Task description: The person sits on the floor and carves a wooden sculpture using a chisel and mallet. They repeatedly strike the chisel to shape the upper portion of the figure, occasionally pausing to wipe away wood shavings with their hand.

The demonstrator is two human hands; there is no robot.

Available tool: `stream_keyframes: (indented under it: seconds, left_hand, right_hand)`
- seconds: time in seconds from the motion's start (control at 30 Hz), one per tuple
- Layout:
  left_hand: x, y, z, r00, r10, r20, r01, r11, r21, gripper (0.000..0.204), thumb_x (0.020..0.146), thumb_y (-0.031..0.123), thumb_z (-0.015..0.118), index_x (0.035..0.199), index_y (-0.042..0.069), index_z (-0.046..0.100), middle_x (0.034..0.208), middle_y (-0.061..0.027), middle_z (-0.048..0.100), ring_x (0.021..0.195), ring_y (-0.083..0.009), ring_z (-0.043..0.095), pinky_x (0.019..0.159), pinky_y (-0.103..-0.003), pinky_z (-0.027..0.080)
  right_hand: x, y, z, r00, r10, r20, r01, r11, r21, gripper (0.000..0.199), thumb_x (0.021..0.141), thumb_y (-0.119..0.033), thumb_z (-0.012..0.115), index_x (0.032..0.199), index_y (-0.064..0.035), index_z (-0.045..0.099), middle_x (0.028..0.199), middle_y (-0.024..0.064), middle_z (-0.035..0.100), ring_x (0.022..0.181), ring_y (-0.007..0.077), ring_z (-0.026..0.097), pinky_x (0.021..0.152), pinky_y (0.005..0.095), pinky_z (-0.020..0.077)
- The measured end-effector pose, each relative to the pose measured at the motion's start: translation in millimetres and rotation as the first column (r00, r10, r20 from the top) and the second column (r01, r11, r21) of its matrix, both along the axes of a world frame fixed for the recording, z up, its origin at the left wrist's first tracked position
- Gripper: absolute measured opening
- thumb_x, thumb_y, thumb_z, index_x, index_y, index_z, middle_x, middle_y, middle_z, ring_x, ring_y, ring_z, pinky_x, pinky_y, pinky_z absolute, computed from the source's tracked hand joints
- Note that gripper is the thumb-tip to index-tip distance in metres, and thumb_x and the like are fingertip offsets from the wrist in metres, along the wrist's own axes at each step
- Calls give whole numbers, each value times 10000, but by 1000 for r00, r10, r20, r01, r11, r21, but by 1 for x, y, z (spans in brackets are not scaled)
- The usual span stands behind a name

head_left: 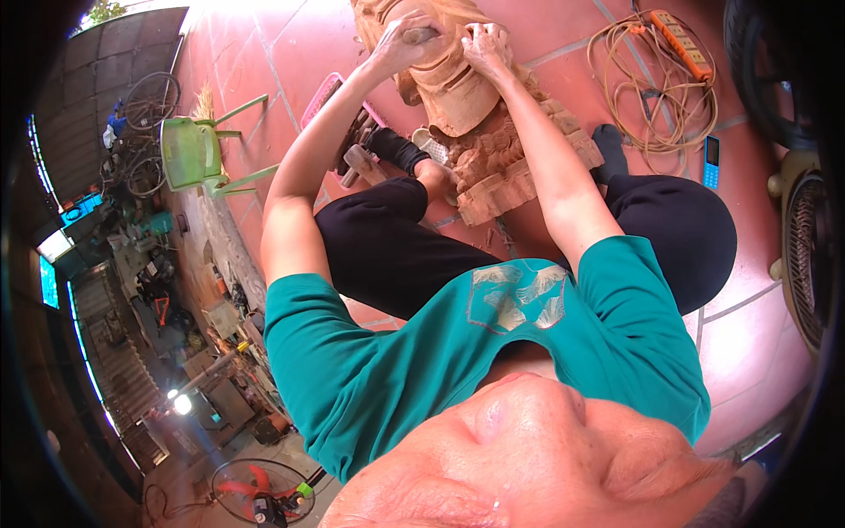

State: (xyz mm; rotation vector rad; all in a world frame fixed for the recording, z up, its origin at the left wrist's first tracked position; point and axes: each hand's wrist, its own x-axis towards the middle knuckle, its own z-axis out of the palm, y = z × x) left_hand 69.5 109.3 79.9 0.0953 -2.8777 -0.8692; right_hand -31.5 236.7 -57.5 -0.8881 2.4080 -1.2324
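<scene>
A reddish-brown wooden carving (458, 97) lies in front of me between my bent legs, with draped folds and a rough, carved base (519, 172) nearest me. My left hand (398, 44) is closed around a small grey-brown piece (421, 35) against the carving's far left part; its exact kind is too small to tell. To the right, my right hand (487, 48) rests on the carving with its fingers bent and gripping the wood. Both forearms reach forward on either side of the carving's near end.
Left of the carving are a pink basket (319, 104) and a wooden mallet (359, 164). An orange power strip (682, 44) with coiled cord (656, 106) and a blue phone (711, 163) lie right. A green chair (189, 154) stands left, a fan (805, 255) far right.
</scene>
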Motion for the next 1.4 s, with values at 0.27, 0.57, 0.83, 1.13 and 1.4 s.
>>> stream_keyframes:
  seconds: [0.27, 0.57, 0.83, 1.13, 1.4]
  left_hand:
    - [8, 7, 0, 996, -83, 13, 84, 996, -34, 204, 855, 186, 778, 986, 44, 712, 943, -40, 656, 899, -171, 642, 818, -317, 509]
    - [-9, -4, 4, 1000, -9, 19, 10, 998, -58, 186, 860, 176, 762, 992, 54, 715, 954, -47, 640, 935, -199, 627, 870, -325, 479]
    - [12, 3, 8, 994, -17, 112, 10, 998, 64, 183, 864, 135, 754, 1008, 30, 714, 965, -37, 654, 924, -152, 643, 851, -295, 503]
    - [3, -4, -2, 1000, -9, -6, 8, 996, -89, 184, 893, 171, 733, 1023, 42, 721, 970, -34, 664, 936, -154, 657, 854, -288, 507]
    - [24, -1, 17, 968, 112, 224, -148, 977, 151, 175, 881, 150, 737, 1022, 47, 732, 976, -30, 699, 930, -130, 662, 850, -283, 518]
  right_hand:
    - [-7, 1, -4, 998, 31, 49, -30, 999, -28, 428, 877, -317, 600, 1274, -158, 583, 1315, 194, 515, 1245, 437, 442, 1038, 558, 397]
    - [-5, -1, -1, 997, 17, 73, -13, 998, -61, 410, 863, -300, 625, 1245, -151, 603, 1270, 192, 535, 1221, 417, 465, 1042, 518, 413]
    - [-9, 2, -4, 999, 5, 42, -4, 999, -43, 398, 866, -287, 625, 1239, -150, 605, 1270, 193, 538, 1198, 421, 479, 1020, 512, 427]
    - [-8, -8, -8, 998, 27, 60, -24, 999, -42, 417, 856, -312, 634, 1241, -156, 599, 1279, 171, 523, 1219, 363, 494, 1008, 502, 452]
    - [-2, -1, -1, 998, 10, 64, -9, 1000, -16, 427, 858, -311, 636, 1261, -175, 598, 1279, 171, 524, 1213, 386, 499, 984, 514, 470]
